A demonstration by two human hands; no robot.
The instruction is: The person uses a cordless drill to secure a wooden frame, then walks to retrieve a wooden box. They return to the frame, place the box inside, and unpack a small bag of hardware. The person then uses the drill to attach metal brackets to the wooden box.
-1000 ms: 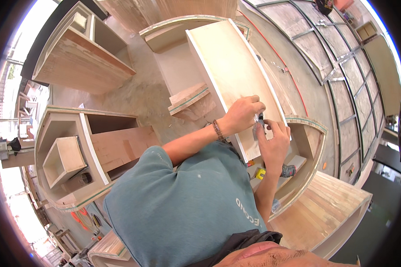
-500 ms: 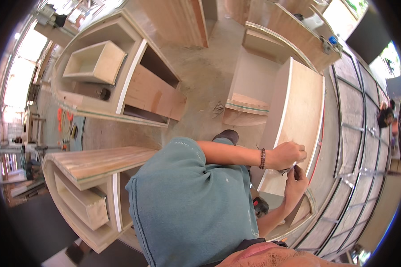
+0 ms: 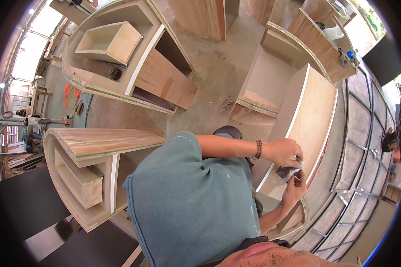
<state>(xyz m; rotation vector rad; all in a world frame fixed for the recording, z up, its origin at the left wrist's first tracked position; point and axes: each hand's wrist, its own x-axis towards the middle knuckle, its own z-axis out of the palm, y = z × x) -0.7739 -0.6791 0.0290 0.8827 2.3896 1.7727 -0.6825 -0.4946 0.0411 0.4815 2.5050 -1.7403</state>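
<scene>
My left hand point(image 3: 284, 152), with a beaded bracelet at the wrist, is closed on the upper side of a small packet point(image 3: 286, 172) that looks dark with a red mark and clear, crinkled plastic. From below, my right hand point(image 3: 294, 187) pinches the same packet near its plastic edge. What is inside cannot be made out. Both hands are over the lower end of a pale plywood panel point(image 3: 315, 107), edged with white strips, on the cabinet in front of me.
A curved-end cabinet point(image 3: 104, 78) with a drawer box point(image 3: 109, 42) stands at the far left. Nearer left is a similar cabinet point(image 3: 111, 142). Metal frames point(image 3: 356, 147) lie along the right. A blue-capped container point(image 3: 350, 54) rests near a far-right cabinet. My shoe point(image 3: 228, 131) is on the floor.
The dark packet has come into view between my hands, which stay close together. My head view has shifted, so the cabinets and panel appear moved in the picture.
</scene>
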